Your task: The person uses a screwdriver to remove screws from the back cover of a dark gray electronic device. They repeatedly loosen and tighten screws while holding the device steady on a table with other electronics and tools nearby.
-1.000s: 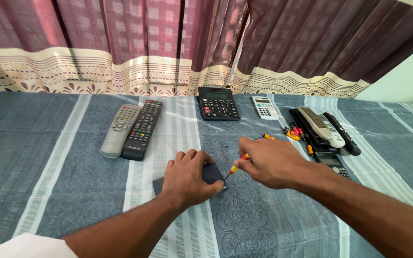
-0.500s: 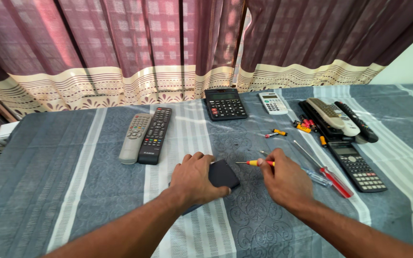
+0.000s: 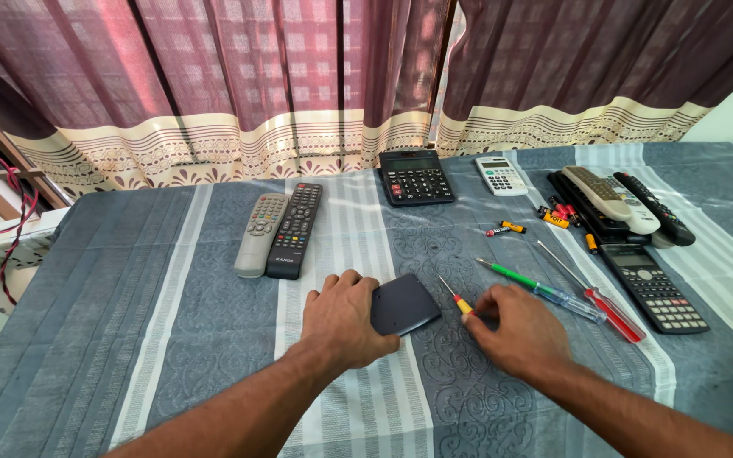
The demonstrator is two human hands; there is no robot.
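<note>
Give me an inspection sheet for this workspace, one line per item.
Surface: striped grey-blue cloth, flat.
Job's things: dark device, face down, under the left hand's fingertips; small yellow screwdriver, its handle at the right hand.
Clutter: two remotes side by side at left; black calculator and white calculator at back; green screwdriver and red screwdriver; loose batteries; more remotes and a dark calculator at right.
Grips: left hand flat on the device edge; right hand at the screwdriver, grip hidden.
Cables: red wire and white power strip at left.
Surroundings: maroon curtains behind.
</note>
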